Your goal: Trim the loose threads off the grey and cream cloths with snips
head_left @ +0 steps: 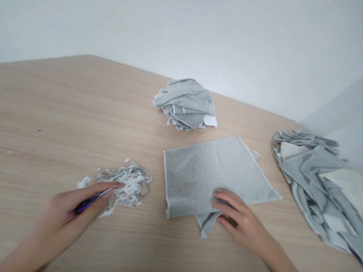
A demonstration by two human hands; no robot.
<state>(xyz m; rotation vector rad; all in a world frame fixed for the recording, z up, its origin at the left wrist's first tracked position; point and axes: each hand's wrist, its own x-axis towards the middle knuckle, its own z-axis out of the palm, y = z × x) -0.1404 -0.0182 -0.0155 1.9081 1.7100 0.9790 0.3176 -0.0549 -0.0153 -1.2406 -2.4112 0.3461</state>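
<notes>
In my left hand [76, 207] is a small purple-handled cutter [86, 203], which looks like thread snips. My fingers are closed round it and its thin metal blade points at a heap of white and grey fabric trimmings [132, 183]. My right hand [241, 221] is at the near edge of a grey cloth [207, 173] with pale edges. Its fingers rest on top of the cloth and the thumb is by the edge, taking hold there. Another cloth piece [208, 223] lies beneath, with corners sticking out.
A stack of crumpled grey cloths [187, 102] sits near the back edge of the wooden table [70, 113]. On the right lies a larger loose pile of grey and off-white cloths [317, 181]. A pale wall [159, 34] rises behind the table.
</notes>
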